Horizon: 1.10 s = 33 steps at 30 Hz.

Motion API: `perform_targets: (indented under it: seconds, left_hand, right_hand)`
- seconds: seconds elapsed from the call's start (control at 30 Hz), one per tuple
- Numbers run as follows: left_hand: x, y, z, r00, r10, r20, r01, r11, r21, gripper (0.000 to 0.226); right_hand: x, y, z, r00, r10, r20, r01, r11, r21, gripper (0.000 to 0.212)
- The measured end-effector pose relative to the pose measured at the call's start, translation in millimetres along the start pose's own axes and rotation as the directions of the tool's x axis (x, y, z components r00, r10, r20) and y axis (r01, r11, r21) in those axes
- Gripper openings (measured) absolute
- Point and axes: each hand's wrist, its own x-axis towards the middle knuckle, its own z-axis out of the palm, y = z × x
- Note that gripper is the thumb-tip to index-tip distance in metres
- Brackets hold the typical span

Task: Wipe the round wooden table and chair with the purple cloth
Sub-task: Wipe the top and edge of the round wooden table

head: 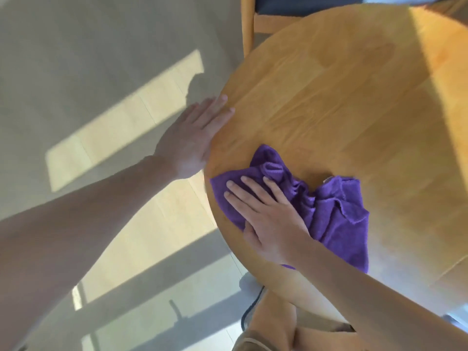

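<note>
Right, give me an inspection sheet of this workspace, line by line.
Surface: round light wooden table, part sunlit, part in shadow; a faint darker patch near its far side.
Job's things: crumpled purple cloth lies on the table near its near-left edge; wooden chair stands beyond the table, only partly in view.
Clutter: nothing seen on the table besides the cloth.
Hands: right hand presses flat on the cloth, fingers straight; left hand rests flat against the table's left rim.
Cables: a dark cord on the floor below the table's near edge.
Surroundings: pale tiled floor with sunlit patches.
</note>
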Motion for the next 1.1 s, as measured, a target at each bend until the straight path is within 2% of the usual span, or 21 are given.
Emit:
perform_targets:
  seconds: [0.07,0.17,0.23,0.33,0.43,0.5,0.6,0.67,0.77,0.9,0.97,1.1]
  left_hand:
    - [10,1,7,0.995,0.083,0.056,-0.084,0.996,0.021,0.057]
    - [14,0,16,0.991,0.064,0.118,-0.054,0.995,-0.082,0.055]
    - [16,-7,16,0.986,0.079,0.148,-0.067,0.995,-0.080,0.056]
    - [19,-15,13,0.975,0.110,0.195,-0.105,0.994,-0.037,0.057]
    - [19,-13,16,0.976,0.118,0.184,-0.117,0.993,-0.017,0.058]
    - [17,-12,17,0.977,0.113,0.179,-0.111,0.994,-0.022,0.059]
    - [17,-16,22,0.977,0.108,0.186,-0.113,0.993,0.015,0.061]
    - [17,-17,23,0.974,0.127,0.188,-0.134,0.991,0.023,0.062]
    - [17,-18,22,0.969,0.163,0.188,-0.177,0.982,0.060,0.062]
    - [17,-20,22,0.966,0.165,0.197,-0.182,0.981,0.073,0.064]
    - [17,-19,21,0.966,0.175,0.188,-0.196,0.975,0.103,0.065]
    - [16,-8,20,0.971,0.218,0.095,-0.229,0.965,0.130,0.071]
  right_hand:
    - [-16,6,5,1.000,-0.013,-0.017,0.013,1.000,-0.012,0.069]
    - [-18,7,7,0.998,0.048,-0.048,-0.048,0.999,-0.014,0.068]
    - [-7,-6,5,0.986,0.153,-0.059,-0.153,0.988,0.003,0.068]
    - [19,-35,5,0.931,0.352,-0.095,-0.349,0.936,0.048,0.070]
    - [37,-54,8,0.898,0.428,-0.100,-0.426,0.904,0.049,0.072]
    - [30,-58,12,0.925,0.369,-0.097,-0.366,0.930,0.040,0.072]
    - [8,-56,21,0.980,0.175,-0.100,-0.175,0.985,0.004,0.072]
    - [5,-54,27,0.982,0.141,-0.126,-0.143,0.990,-0.011,0.073]
    - [26,-62,27,0.925,0.307,-0.225,-0.295,0.951,0.089,0.073]
    - [59,-94,25,0.756,0.578,-0.307,-0.518,0.815,0.258,0.072]
    - [63,-110,28,0.695,0.649,-0.309,-0.575,0.760,0.303,0.073]
    - [42,-105,36,0.717,0.604,-0.348,-0.532,0.796,0.288,0.071]
